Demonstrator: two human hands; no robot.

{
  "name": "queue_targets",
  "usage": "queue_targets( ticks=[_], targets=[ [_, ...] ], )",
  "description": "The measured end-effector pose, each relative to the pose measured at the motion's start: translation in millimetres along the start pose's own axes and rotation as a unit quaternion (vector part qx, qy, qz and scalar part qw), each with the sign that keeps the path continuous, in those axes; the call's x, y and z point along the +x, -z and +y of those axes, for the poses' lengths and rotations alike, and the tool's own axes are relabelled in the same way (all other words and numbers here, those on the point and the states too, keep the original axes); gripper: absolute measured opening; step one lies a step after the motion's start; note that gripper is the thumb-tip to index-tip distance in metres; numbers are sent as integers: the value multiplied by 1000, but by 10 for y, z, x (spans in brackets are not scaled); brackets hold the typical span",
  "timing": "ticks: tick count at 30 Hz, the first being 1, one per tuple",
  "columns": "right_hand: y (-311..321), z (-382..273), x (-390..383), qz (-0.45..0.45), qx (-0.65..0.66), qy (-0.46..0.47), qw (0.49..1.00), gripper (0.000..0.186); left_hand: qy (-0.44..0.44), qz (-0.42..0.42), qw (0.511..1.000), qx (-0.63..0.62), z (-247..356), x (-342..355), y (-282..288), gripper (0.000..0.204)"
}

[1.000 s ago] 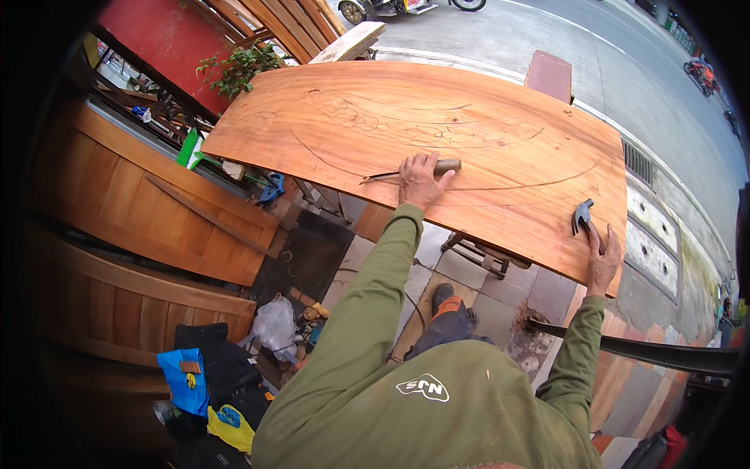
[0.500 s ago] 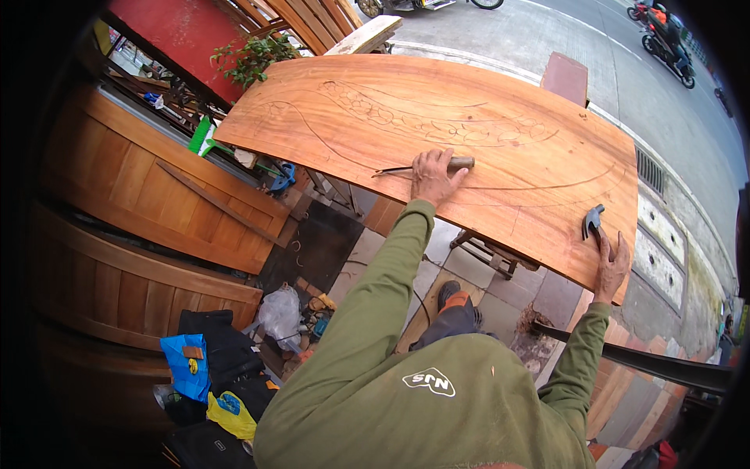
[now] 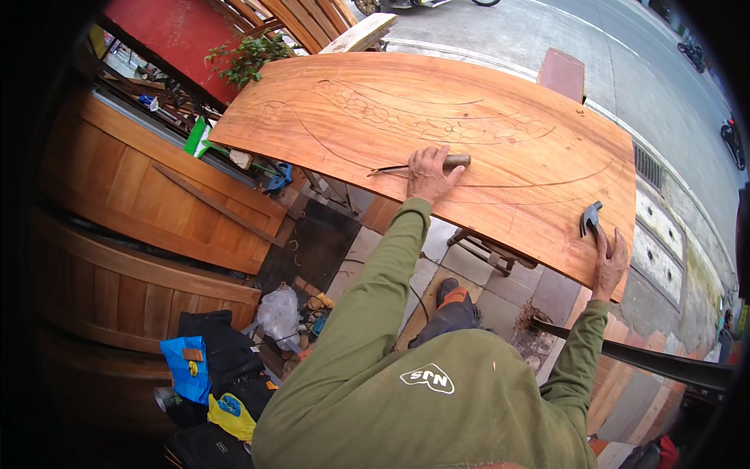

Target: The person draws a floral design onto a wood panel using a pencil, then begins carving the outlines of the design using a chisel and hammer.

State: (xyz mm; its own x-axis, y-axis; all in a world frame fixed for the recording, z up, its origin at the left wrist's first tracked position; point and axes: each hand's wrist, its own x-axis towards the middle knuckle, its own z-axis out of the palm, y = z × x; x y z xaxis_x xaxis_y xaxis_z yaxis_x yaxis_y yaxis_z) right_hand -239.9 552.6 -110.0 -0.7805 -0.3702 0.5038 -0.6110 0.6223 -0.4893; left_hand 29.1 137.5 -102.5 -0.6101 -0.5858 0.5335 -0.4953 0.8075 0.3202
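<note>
A wide wooden panel (image 3: 297, 117) with a carved or drawn leafy design and long curved lines lies in front of me. My left hand (image 3: 430, 176) rests on it with fingers curled over a tool with a round wooden handle (image 3: 458, 161); its thin dark shaft (image 3: 389, 169) points left along the surface. At the panel's right end, my right hand (image 3: 611, 258) grips a claw hammer (image 3: 591, 215), whose handle is mostly hidden under the fingers and palm.
Wooden doors (image 3: 164, 187) lean at left beside bags (image 3: 183, 371) and a green brush (image 3: 199, 134). A plant (image 3: 246, 59) stands behind the panel's left end. A trestle (image 3: 492, 254) sits underneath. A drain grate (image 3: 647, 164) and road with motorbikes (image 3: 691, 55) are beyond.
The view has shifted slightly, moving the panel a little up and right in the picture. Both hands keep their places on it. Motorbikes on the road have moved.
</note>
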Motion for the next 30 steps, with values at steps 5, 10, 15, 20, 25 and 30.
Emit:
queue_targets(
  ticks=[5, 10, 15, 20, 25, 30],
  targets=[
    [-1, -7, 3, 4, 13, -2, 1000, 52, -2, -5, 1000, 0, 7, 14, 7, 62],
    [-23, 15, 15, -3, -8, -4, 1000, 52, -3, 5, 1000, 2, 9, 15, 8, 61],
    [-31, 29, 6, -2, -4, -9, 1000, 52, -7, 12, 1000, 16, -9, 29, -18, 60],
    [-5, 17, -9, -2, 26, -25, 999, 53, -8, 10, 1000, 8, -5, 19, -23, 61],
    [-12, 35, -8, -14, 10, -26, 1000, 54, -11, 18, 1000, 13, -1, 23, -6, 61],
    [-19, 32, 8, -13, 23, -19, 999, 54, -4, 7, 1000, -6, 1, 22, 20, 62]
  ],
)
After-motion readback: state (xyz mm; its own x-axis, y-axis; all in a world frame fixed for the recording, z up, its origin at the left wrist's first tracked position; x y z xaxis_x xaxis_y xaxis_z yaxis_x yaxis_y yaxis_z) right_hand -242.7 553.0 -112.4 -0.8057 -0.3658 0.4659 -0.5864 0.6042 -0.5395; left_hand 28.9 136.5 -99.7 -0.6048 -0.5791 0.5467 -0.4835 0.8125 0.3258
